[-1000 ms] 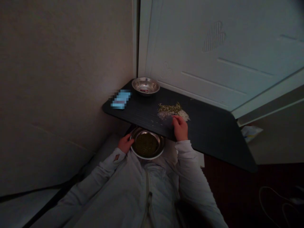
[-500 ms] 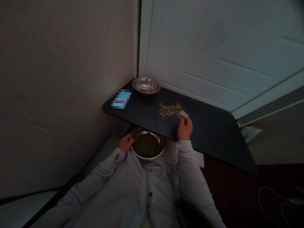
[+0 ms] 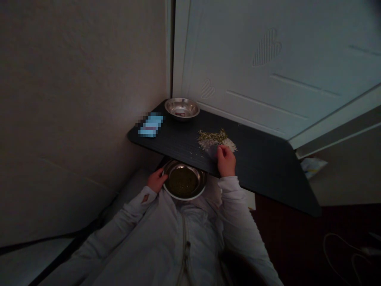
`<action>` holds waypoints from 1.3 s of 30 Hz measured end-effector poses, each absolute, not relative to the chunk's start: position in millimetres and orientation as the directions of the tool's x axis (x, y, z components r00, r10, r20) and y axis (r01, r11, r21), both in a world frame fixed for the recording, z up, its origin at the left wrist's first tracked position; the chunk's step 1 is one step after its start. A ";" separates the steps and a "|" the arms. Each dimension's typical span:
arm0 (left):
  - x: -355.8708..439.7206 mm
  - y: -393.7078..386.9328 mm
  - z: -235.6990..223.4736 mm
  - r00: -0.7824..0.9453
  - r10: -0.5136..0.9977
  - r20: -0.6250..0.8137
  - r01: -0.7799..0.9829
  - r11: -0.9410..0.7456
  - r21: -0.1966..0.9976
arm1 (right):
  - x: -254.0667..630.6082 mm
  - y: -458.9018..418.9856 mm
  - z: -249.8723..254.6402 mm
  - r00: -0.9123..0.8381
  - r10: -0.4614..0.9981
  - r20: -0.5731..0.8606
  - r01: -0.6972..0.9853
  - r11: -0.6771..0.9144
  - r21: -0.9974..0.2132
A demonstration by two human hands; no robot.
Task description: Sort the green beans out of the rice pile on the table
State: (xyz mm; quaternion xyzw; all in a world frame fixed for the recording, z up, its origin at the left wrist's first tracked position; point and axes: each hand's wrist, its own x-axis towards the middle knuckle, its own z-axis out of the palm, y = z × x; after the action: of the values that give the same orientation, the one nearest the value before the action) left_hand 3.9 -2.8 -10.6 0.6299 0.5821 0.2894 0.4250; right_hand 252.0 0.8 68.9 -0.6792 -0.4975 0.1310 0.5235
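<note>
My left hand [image 3: 156,180] is closed on the rim of a steel bowl [image 3: 201,190] in my lap, below the table's near edge. Dark green, fine-looking contents [image 3: 181,182] fill the bowl's bottom. On the black table, my right hand [image 3: 226,161] pinches a thin, translucent, flat piece [image 3: 212,150], blurred and too faint to name. That piece lies at the near side of a spread of small grains [image 3: 218,137], greenish at the back and whitish in front and to the right. A few loose grains lie left of my right hand.
A second steel bowl [image 3: 182,109] stands at the table's back left corner, with a small dark red label inside. Beside it lies a phone-like item [image 3: 151,125], pixelated. The black table [image 3: 268,171] meets a white door [image 3: 238,59]; a wall [image 3: 83,99] rises on the left.
My right hand has moved slightly left and nearer to me, with the translucent piece now more visible on its left. Whitish grains show more at the front. My left hand stays on the bowl.
</note>
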 end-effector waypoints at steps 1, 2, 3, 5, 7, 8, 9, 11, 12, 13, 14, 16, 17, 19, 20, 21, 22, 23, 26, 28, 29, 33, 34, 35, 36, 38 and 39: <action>4.1 -2.6 -10.8 0.155 0.979 -0.129 0.483 0.038 0.875 | 250.8 0.4 69.6 0.466 0.822 0.327 0.524 0.041 -0.851; 4.2 -2.6 -10.8 0.156 0.979 -0.129 0.480 0.039 0.876 | 249.8 0.1 70.0 0.464 0.826 0.319 0.518 0.039 -0.855; 4.4 -2.6 -10.4 0.157 0.979 -0.129 0.480 0.039 0.876 | 249.1 -0.1 70.3 0.462 0.828 0.319 0.520 0.039 -0.853; 4.6 -2.9 -8.7 0.151 0.980 -0.132 0.492 0.041 0.870 | 248.2 0.0 70.4 0.445 0.827 0.342 0.546 0.052 -0.836; 4.8 -3.5 -6.5 0.148 0.980 -0.135 0.506 0.043 0.861 | 247.7 0.7 70.0 0.409 0.828 0.385 0.596 0.077 -0.799; 4.9 -3.8 -5.4 0.147 0.979 -0.138 0.508 0.045 0.860 | 247.3 1.1 69.8 0.387 0.829 0.403 0.621 0.089 -0.779; 5.0 -4.1 -4.4 0.147 0.979 -0.140 0.505 0.047 0.862 | 246.7 1.7 69.6 0.365 0.833 0.416 0.643 0.097 -0.760; 5.1 -4.5 -3.5 0.155 0.978 -0.142 0.495 0.048 0.867 | 244.9 3.0 69.4 0.330 0.845 0.421 0.681 0.095 -0.726; 5.2 -4.5 -3.5 0.155 0.977 -0.144 0.492 0.050 0.869 | 243.6 3.7 69.4 0.316 0.854 0.413 0.695 0.089 -0.714; 5.3 -4.5 -3.8 0.154 0.977 -0.146 0.488 0.054 0.871 | 241.9 4.4 69.3 0.302 0.864 0.402 0.706 0.081 -0.704; 5.3 -4.5 -4.4 0.152 0.977 -0.148 0.483 0.057 0.874 | 240.0 5.0 69.3 0.288 0.875 0.389 0.713 0.075 -0.697; 5.3 -4.3 -5.7 0.146 0.977 -0.154 0.473 0.068 0.878 | 235.6 5.7 69.6 0.260 0.892 0.369 0.718 0.077 -0.692; 5.3 -4.3 -6.1 0.142 0.978 -0.155 0.470 0.071 0.880 | 233.4 5.7 70.0 0.247 0.898 0.363 0.716 0.083 -0.694; 5.1 -4.4 -6.2 0.142 0.978 -0.152 0.466 0.070 0.882 | 230.1 5.0 71.5 0.229 0.908 0.350 0.707 0.092 -0.701; 5.0 -4.5 -5.8 0.140 0.979 -0.150 0.465 0.069 0.883 | 229.2 4.4 72.7 0.225 0.913 0.341 0.697 0.094 -0.710; 4.9 -4.6 -5.1 0.140 0.979 -0.148 0.461 0.068 0.885 | 228.9 3.5 74.0 0.224 0.917 0.331 0.684 0.093 -0.723; 4.8 -4.8 -4.4 0.141 0.979 -0.147 0.455 0.068 0.888 | 229.2 2.5 75.6 0.231 0.920 0.318 0.666 0.089 -0.741; 4.8 -4.9 -3.6 0.141 0.979 -0.146 0.449 0.068 0.891 | 230.0 1.4 77.1 0.244 0.921 0.304 0.641 0.082 -0.764; 5.0 -5.0 -1.8 0.139 0.979 -0.150 0.434 0.076 0.897 | 231.6 -2.4 81.1 0.321 0.911 0.259 0.533 0.052 -0.844; 5.2 -4.9 -1.7 0.138 0.978 -0.158 0.431 0.085 0.899 | 228.8 -5.4 82.4 0.360 0.906 0.221 0.461 0.033 -0.887; 5.4 -4.9 -1.9 0.139 0.977 -0.163 0.429 0.089 0.899 | 225.5 -7.0 82.6 0.366 0.909 0.200 0.435 0.023 -0.900; 5.5 -4.7 -4.2 0.124 0.981 -0.152 0.438 0.084 0.895 | 203.8 -12.0 80.9 0.307 0.939 0.154 0.451 -0.001 -0.892; 5.5 -4.4 -4.8 0.125 0.981 -0.149 0.441 0.079 0.894 | 198.4 -12.5 80.3 0.285 0.945 0.161 0.487 0.001 -0.873; 5.4 -4.1 -5.4 0.129 0.981 -0.145 0.441 0.075 0.894 | 194.0 -12.8 79.8 0.271 0.947 0.172 0.533 0.001 -0.846; 5.4 -3.8 -5.9 0.136 0.980 -0.142 0.439 0.069 0.896 | 191.0 -12.9 79.4 0.267 0.946 0.184 0.583 -0.006 -0.813; 5.2 -3.1 -6.4 0.153 0.978 -0.140 0.438 0.059 0.897 | 189.6 -13.4 79.4 0.282 0.935 0.213 0.676 -0.036 -0.736; 5.1 -2.8 -6.5 0.156 0.978 -0.139 0.442 0.057 0.895 | 191.2 -14.0 79.7 0.297 0.928 0.225 0.712 -0.058 -0.700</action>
State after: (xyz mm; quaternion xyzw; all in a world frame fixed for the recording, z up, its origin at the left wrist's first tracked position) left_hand 5.1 -2.8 -6.5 0.6169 0.5755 0.3016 0.4441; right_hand 191.2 -14.0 79.7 -0.7128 -0.5751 0.1444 0.3747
